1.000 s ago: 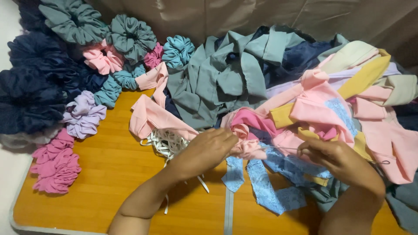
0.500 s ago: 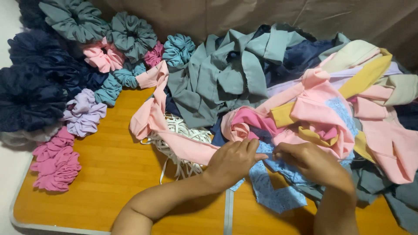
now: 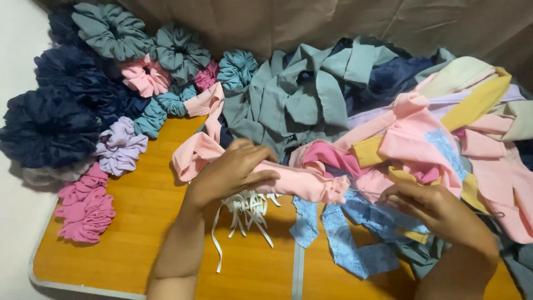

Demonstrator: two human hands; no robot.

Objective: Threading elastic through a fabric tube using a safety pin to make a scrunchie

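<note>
Left hand (image 3: 233, 169) curls over a pale pink fabric tube (image 3: 288, 186), fingers and thumb closed around it near its left end, so the tube runs out from under the palm toward the right. Right hand (image 3: 433, 208) sits a little apart from the tube's gathered, ruffled right end, its fingertips pinched together on something thin; a fine thread or wire (image 3: 366, 193) stretches from that pinch to the tube's end, though what exactly the fingers hold is too small to tell.

The tube is a narrow, soft strip of light pink cloth, smooth along its length and bunched at the right tip, lying raised above the wooden table (image 3: 139, 222).

Just below the left hand lies a loose bundle of white elastic strips (image 3: 244, 214), partly hidden by the wrist. Blue lace strips (image 3: 344, 244) lie on the table beneath the tube and the right hand. Behind the tube spreads a heap of cut cloth: grey-green pieces (image 3: 300, 100) in the middle, pink and yellow pieces (image 3: 444, 133) at the right. Finished scrunchies crowd the left side: navy ones (image 3: 50, 125), a lilac one (image 3: 119, 147), magenta ones (image 3: 86, 208) and grey-green ones (image 3: 111, 30).
</note>
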